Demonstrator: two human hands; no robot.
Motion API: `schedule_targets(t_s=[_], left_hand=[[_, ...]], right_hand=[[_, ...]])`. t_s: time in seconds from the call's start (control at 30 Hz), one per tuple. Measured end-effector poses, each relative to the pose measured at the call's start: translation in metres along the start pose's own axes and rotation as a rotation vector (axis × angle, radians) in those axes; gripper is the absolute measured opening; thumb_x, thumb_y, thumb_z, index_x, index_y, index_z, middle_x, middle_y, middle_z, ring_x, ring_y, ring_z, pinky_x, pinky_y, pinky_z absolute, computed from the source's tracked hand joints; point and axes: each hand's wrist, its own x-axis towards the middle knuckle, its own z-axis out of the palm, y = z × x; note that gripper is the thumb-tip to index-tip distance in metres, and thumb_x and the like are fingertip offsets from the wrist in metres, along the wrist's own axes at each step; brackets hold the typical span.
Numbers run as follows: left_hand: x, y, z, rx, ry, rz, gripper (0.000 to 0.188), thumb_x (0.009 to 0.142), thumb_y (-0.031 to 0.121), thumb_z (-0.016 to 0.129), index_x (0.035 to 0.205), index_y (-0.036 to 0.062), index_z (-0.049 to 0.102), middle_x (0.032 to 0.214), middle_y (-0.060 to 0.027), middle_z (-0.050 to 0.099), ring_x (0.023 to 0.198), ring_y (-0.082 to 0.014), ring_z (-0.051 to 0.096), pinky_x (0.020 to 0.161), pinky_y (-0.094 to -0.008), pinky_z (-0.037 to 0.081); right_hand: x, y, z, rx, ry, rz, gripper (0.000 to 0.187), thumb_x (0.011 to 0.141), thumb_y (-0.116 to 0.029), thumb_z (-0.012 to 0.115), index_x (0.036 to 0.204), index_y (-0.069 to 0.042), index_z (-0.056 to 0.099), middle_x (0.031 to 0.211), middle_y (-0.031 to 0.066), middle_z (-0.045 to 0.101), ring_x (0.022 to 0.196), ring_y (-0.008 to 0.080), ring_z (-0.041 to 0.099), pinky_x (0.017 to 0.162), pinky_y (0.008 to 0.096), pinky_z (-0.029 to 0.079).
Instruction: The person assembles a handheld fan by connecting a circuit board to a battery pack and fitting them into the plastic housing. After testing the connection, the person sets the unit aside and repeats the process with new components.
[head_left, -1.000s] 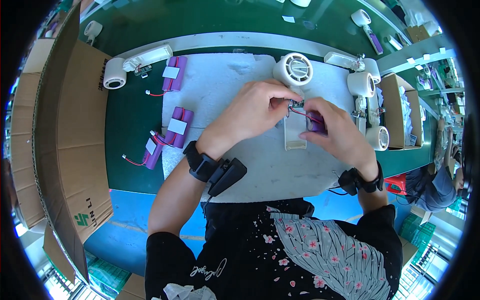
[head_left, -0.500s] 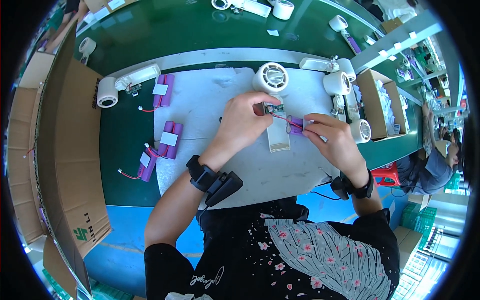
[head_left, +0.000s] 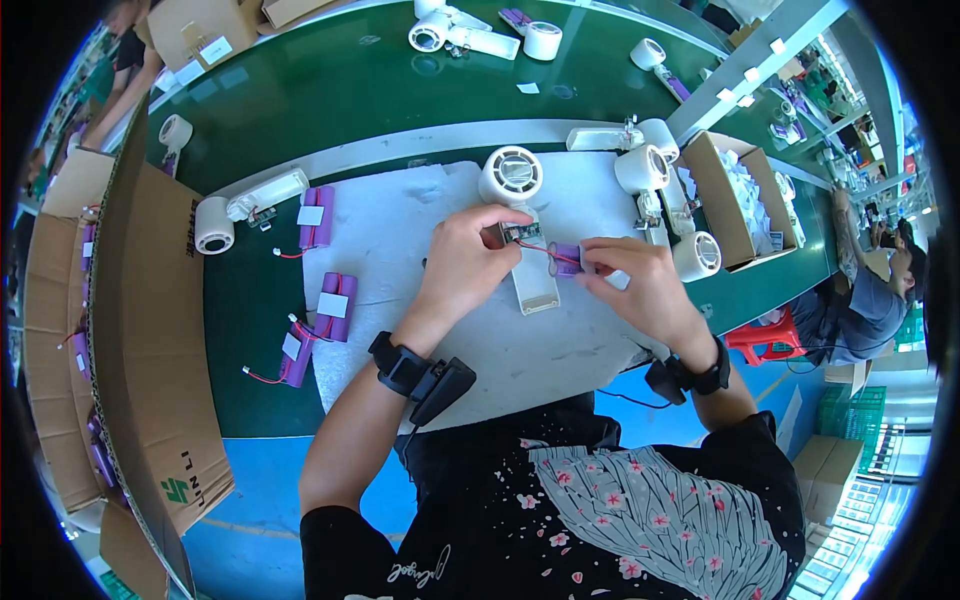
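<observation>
A white handheld fan lies on the pale mat [head_left: 480, 375] with its round head [head_left: 511, 176] pointing away from me and its open handle [head_left: 536, 288] toward me. At the top of the handle sits a small green circuit board [head_left: 524, 234], pinched by the thumb and forefinger of my left hand [head_left: 462, 258]. Red wire runs from the board to a purple battery pack [head_left: 565, 260]. My right hand [head_left: 642, 283] grips this pack by its right end, just right of the handle. My fingers partly cover the board and the pack.
Several purple battery packs [head_left: 336, 308] with wires lie at the left, beside a tall cardboard carton [head_left: 165, 340]. Other white fans [head_left: 642, 169] stand right and far. A small box [head_left: 735, 200] holds white pieces. One co-worker [head_left: 870, 295] sits at the right; another's arm [head_left: 125, 105] shows far left.
The view has shifted a little, showing more inside the carton and of the far-left co-worker. Both hands keep their hold, with the pack still beside the handle.
</observation>
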Motion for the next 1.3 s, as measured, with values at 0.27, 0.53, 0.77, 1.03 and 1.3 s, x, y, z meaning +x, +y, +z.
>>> schedule_targets(t_s=[0.27,0.53,0.77,1.03,1.3], left_hand=[[0.000,0.002,-0.005,-0.020,-0.021,-0.013,0.031,0.075,0.000,0.065,0.105,0.0052,0.069,0.076,-0.0056,0.067,0.063,-0.0077,0.059,0.058,-0.0220,0.046],[0.001,0.002,-0.003,-0.029,0.011,-0.018,0.031,0.072,0.003,0.064,0.102,0.0071,0.072,0.072,-0.0066,0.067,0.058,-0.0102,0.059,0.055,-0.0246,0.047],[-0.002,0.000,-0.005,-0.042,0.049,-0.019,0.030,0.072,0.001,0.064,0.101,0.0069,0.072,0.074,-0.0058,0.067,0.060,-0.0096,0.060,0.057,-0.0237,0.049],[0.001,-0.001,-0.004,-0.022,0.059,0.008,0.030,0.072,0.000,0.064,0.100,0.0064,0.073,0.078,-0.0077,0.069,0.064,-0.0110,0.063,0.061,-0.0246,0.051],[0.004,0.001,-0.006,-0.030,0.055,0.075,0.032,0.072,0.000,0.064,0.101,0.0061,0.073,0.085,-0.0085,0.070,0.068,-0.0129,0.065,0.064,-0.0254,0.052]], right_hand=[[-0.006,0.000,0.009,-0.027,0.120,-0.030,0.010,0.078,-0.003,0.071,0.088,0.001,0.070,0.099,0.0141,0.070,0.079,0.0261,0.069,0.068,0.0322,0.055],[-0.007,0.006,0.014,0.012,0.078,-0.095,0.011,0.080,0.003,0.063,0.090,0.004,0.058,0.102,0.0148,0.059,0.083,0.0309,0.061,0.074,0.0365,0.051],[0.000,0.037,-0.062,-0.514,0.214,0.007,0.011,0.082,-0.004,0.055,0.091,0.000,0.052,0.092,0.0167,0.053,0.084,0.0333,0.057,0.070,0.0404,0.049],[0.012,-0.006,-0.053,-0.105,0.091,0.065,0.043,0.078,-0.010,0.073,0.119,-0.004,0.060,0.110,0.0153,0.063,0.099,0.0300,0.061,0.086,0.0376,0.050],[0.038,0.005,-0.011,0.042,-0.431,-0.078,0.046,0.078,-0.005,0.073,0.120,-0.002,0.057,0.106,0.0123,0.063,0.101,0.0238,0.062,0.087,0.0334,0.050]])
